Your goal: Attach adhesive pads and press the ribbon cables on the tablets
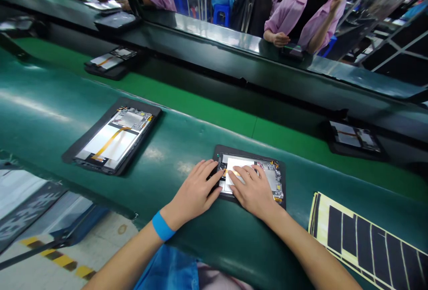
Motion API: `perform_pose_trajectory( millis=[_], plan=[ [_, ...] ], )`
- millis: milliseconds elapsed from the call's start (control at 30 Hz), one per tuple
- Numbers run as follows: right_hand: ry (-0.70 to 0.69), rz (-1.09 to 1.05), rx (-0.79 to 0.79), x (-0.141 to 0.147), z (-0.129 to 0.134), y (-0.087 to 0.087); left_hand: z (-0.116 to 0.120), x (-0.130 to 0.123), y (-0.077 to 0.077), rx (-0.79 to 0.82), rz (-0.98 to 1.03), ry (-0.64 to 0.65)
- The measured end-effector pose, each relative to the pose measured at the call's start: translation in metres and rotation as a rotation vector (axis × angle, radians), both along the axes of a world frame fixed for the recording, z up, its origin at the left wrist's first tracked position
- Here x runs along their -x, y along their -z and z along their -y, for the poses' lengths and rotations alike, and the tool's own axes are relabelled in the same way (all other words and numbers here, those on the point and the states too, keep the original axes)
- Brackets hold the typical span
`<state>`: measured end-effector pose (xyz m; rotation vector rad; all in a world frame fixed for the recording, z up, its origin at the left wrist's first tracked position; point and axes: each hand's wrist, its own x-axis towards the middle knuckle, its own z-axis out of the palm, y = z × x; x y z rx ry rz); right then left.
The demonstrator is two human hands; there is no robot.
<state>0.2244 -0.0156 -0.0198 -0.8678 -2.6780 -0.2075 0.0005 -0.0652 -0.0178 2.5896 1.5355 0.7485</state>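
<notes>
An opened tablet (274, 178), its circuit board and flat silver-white inner parts showing, lies on a black pad (249, 149) on the green worktop in front of me. At its left end rests my left hand (195, 189), fingers stretched out and slightly apart, a blue band round the wrist. Across the middle of the tablet lies my right hand (254, 192), palm down with its fingers spread. Both hands hide part of the tablet, including some of an orange ribbon cable near the fingertips. I see nothing gripped in either hand.
Another opened tablet (110, 143) sits on a black pad to the left. Yellow-backed sheets with black strips (341, 232) lie at the right. Beyond the worktop edge, a green conveyor belt (227, 118) carries more tablets. Across it, people in pink sleeves (284, 18) sit at another bench.
</notes>
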Motion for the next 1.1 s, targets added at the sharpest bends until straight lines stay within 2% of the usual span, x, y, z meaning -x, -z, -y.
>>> perform_pose_trajectory(
  millis=[200, 700, 1100],
  plan=[
    [-0.007, -0.016, -0.022, 0.0, 0.0008, -0.0016, -0.0021, -0.0031, 0.004, 0.019, -0.093, 0.06],
    [-0.021, 0.026, 0.014, 0.0, 0.0003, -0.0034, 0.0025, -0.0052, 0.0049, 0.061, -0.098, 0.024],
    [-0.026, 0.026, -0.028, 0.0025, 0.0009, -0.0065, 0.0015, -0.0074, 0.002, 0.054, -0.091, 0.02]
  ],
)
